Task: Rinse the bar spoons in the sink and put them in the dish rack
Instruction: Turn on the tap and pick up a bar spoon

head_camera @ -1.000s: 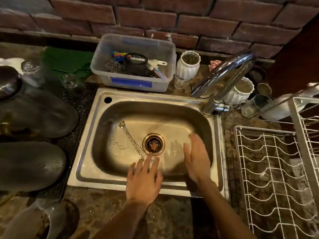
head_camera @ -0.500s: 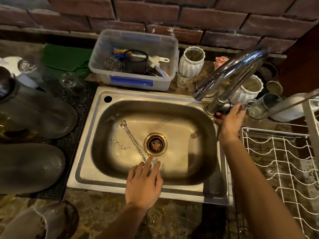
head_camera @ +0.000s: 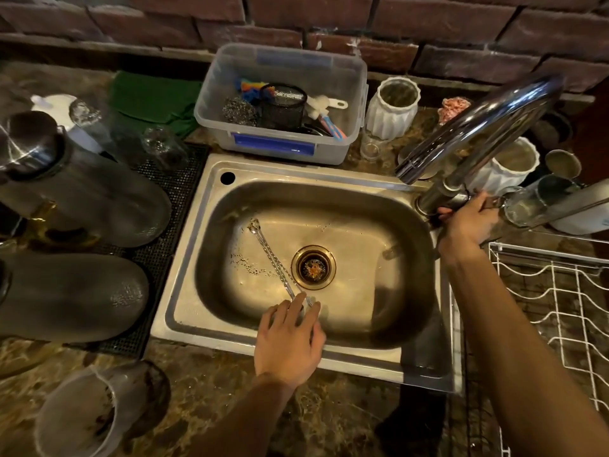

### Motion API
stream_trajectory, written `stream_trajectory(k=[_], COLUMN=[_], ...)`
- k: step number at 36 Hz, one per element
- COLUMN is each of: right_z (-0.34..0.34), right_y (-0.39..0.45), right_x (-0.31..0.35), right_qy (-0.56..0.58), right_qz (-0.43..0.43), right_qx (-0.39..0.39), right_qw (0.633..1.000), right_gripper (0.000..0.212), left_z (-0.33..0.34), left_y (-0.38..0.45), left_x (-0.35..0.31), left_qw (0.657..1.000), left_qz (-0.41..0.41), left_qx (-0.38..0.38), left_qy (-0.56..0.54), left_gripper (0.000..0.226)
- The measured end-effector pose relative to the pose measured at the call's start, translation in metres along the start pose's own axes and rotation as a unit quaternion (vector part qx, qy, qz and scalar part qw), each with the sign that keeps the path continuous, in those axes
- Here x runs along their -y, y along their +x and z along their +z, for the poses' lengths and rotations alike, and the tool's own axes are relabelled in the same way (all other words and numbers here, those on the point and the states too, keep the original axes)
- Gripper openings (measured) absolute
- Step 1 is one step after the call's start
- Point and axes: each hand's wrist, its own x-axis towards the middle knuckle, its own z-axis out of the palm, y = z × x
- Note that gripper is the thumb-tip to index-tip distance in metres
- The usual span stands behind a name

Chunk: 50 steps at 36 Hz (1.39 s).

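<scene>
Bar washing-up corner: steel sink [head_camera: 184,311], brick wall [head_camera: 428,24].

Dim warm light from above. Glare on curved chrome tap [head_camera: 487,123] and steel sink basin [head_camera: 349,235]. Deep shadow at right basin wall. Wide-angle bending, soft blur at edges.

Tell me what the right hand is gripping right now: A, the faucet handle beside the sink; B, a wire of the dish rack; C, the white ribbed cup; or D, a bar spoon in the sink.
A: the right hand curls round the faucet handle at the faucet's base.
</scene>
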Motion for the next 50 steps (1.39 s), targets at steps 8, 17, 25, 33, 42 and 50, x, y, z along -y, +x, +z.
stream_trajectory(k=[8, 17, 25, 33, 42, 50], right_z=[-0.002, -0.002, -0.003, -0.002, -0.005, -0.005], right_y=[0.008, 0.01, 0.016, 0.009, 0.009, 0.005], right_x=[-0.001, -0.002, -0.007, -0.003, -0.003, -0.002], right_qy=[-0.027, -0.009, -0.033, -0.043, -0.026, -0.032], right_qz=[0.025, 0.03, 0.025, 0.006, 0.01, 0.007], right_qx=[-0.011, 0.006, 0.014, 0.014, 0.021, 0.011], right_qw=[0.999, 0.999, 0.999, 0.999, 0.999, 0.999], right_gripper=[0.033, 0.025, 0.041, 0.04, 0.039, 0.046], left_z=[0.002, 0.002, 0.004, 0.005, 0.012, 0.013], left_y=[0.0, -0.001, -0.001, -0.001, 0.0, -0.001], left_x=[0.0, -0.001, -0.001, -0.001, 0.001, 0.002], left_qw=[1.0, 1.0, 0.999, 0.999, 0.999, 0.999], left_qz=[-0.002, -0.003, -0.003, -0.007, -0.007, -0.012], left_qx=[-0.008, -0.025, -0.03, -0.028, -0.05, -0.049], left_qy=[-0.001, 0.008, 0.013, 0.019, 0.02, 0.012], left_gripper=[0.044, 0.043, 0.044, 0.045, 0.044, 0.044])
